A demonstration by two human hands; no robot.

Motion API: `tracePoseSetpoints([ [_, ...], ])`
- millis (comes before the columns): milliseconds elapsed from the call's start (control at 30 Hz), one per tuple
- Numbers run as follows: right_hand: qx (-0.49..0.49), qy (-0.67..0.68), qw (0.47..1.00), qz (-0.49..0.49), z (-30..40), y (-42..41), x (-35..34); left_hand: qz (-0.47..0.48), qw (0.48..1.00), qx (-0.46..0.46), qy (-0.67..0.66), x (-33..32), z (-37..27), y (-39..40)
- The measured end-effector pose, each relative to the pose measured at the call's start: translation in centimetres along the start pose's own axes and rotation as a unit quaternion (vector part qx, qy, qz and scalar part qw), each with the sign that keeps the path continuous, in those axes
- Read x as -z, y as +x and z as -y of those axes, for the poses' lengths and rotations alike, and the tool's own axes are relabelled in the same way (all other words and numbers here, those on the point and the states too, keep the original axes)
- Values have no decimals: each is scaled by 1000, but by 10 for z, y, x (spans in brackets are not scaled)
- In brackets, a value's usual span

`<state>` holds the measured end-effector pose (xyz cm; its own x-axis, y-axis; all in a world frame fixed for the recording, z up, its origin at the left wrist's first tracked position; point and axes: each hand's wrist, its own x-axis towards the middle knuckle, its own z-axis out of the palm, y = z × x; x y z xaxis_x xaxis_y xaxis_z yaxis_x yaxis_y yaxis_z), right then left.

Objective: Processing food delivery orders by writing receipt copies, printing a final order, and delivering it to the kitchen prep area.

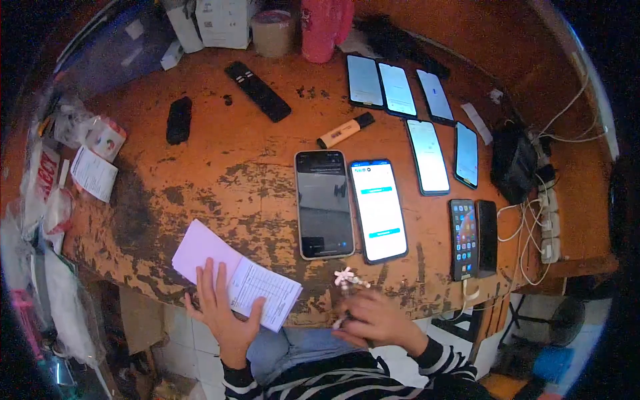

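My left hand lies spread over an open receipt book, its fingers on the pink sheet and its thumb on the white printed form. At the table's front edge is my right hand, blurred, its fingers curled around a small beaded item with a pale star-shaped charm; its exact kind cannot be told. Beyond my hands lie a smartphone with a dark screen and, beside it, a smartphone with a bright white screen. An orange highlighter with a black cap lies behind them.
Several lit smartphones lie at the back right. Near a white power strip with cables are two more phones. A remote control, a small black object, a tape roll and plastic-wrapped items stand or lie about.
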<state>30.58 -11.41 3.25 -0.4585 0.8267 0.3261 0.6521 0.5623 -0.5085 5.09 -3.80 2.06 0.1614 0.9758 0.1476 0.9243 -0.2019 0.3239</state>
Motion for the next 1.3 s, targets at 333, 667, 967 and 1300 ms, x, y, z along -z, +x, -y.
tracePoseSetpoints([
  [333,-195,125,876,-423,6,1,4,-7,1000,6,-30,4,3,1],
  [667,-298,458,833,-84,41,156,-33,-13,993,6,-120,8,14,-2],
  [967,-415,408,812,-50,10,169,-84,-22,984,80,-157,-3,20,2],
  [1300,-195,202,958,58,1,173,-68,8,993,49,-103,-8,26,-2],
])
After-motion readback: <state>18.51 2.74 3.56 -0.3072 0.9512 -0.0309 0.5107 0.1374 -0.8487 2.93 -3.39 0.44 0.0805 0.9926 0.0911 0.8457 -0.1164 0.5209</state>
